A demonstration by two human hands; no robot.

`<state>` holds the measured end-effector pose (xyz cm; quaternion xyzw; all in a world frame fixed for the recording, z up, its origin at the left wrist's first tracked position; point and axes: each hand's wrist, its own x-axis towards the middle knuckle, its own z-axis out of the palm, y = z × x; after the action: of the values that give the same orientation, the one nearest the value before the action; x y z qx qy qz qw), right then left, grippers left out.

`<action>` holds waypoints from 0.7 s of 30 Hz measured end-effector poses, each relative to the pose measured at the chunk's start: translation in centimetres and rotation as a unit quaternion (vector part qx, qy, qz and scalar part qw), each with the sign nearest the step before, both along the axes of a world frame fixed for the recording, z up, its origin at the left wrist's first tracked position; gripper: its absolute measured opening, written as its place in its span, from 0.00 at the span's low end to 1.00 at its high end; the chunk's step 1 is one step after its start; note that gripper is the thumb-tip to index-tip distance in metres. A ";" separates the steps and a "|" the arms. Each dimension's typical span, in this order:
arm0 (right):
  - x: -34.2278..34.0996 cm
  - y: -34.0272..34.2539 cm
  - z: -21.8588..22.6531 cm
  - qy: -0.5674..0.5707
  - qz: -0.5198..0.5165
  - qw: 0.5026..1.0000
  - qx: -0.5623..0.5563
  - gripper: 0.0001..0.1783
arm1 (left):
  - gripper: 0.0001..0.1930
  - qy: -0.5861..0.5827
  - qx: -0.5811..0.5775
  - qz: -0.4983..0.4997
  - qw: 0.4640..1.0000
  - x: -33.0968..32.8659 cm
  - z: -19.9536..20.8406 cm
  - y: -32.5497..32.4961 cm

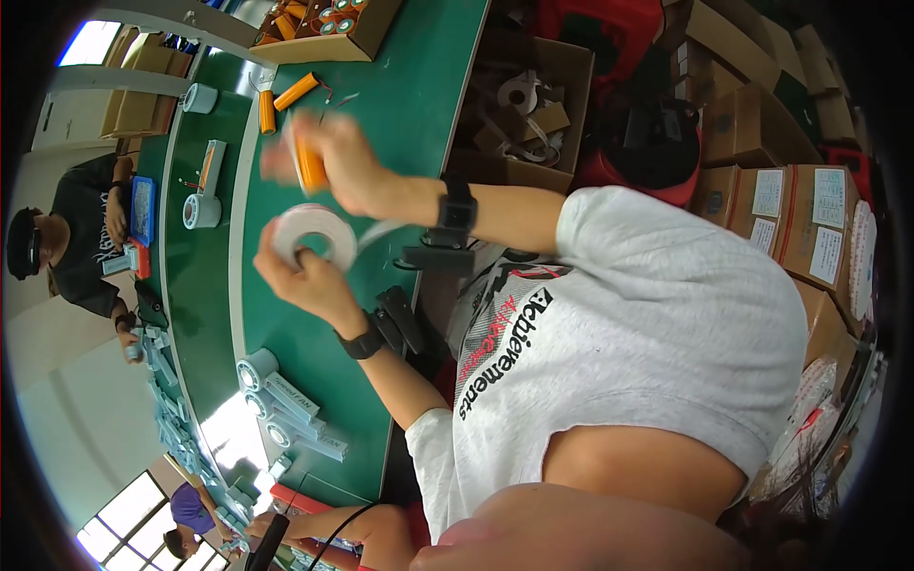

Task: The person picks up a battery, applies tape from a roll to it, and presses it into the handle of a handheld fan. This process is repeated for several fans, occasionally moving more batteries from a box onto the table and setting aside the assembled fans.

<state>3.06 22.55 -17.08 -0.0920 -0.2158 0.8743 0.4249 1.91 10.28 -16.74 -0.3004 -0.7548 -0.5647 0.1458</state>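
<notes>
My left hand (307, 281) is closed round a roll of white tape (345, 238), with the thumb at its core. A loose pale strip (381, 229) trails from the roll toward my right wrist. Just above the roll in the picture, my right hand (347, 162) is smeared by motion. Its fingers are closed on an orange cylindrical battery pack (309, 169), with a whitish strip along its side. Two more orange battery packs, one upright in the picture (267, 112) and one slanted (297, 90), lie on the green table beyond that hand, with thin wires near them.
A cardboard box (367, 43) of orange cylinders stands at the table's top end. Pale blue handheld fans (295, 404) lie toward the bottom. A carton of scraps (571, 133) stands beside the table edge. Co-workers sit across the table (81, 228) and at the lower left (190, 514).
</notes>
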 end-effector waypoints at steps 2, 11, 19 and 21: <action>0.1 8.2 0.3 0.049 -0.338 0.939 0.033 0.11 | 0.24 0.006 -0.068 -0.063 0.996 0.1 -1.3 0.1; 10.3 5.0 3.6 -0.146 -0.001 0.904 0.402 0.16 | 0.41 0.132 -0.639 0.128 0.747 -8.4 4.6 -13.6; 9.7 3.2 2.7 -0.143 -0.039 0.759 0.634 0.10 | 0.31 -0.090 -0.560 -0.047 0.822 -11.3 6.3 -15.8; 9.5 1.7 3.5 -0.151 0.010 0.800 0.581 0.13 | 0.30 -0.083 -0.505 -0.058 0.857 -8.0 6.0 -12.7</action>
<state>12.54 24.26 -13.62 0.0433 -0.7457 0.5641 0.3520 -6.08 -2.43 -10.69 -0.3274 -0.9269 -0.1366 -0.1222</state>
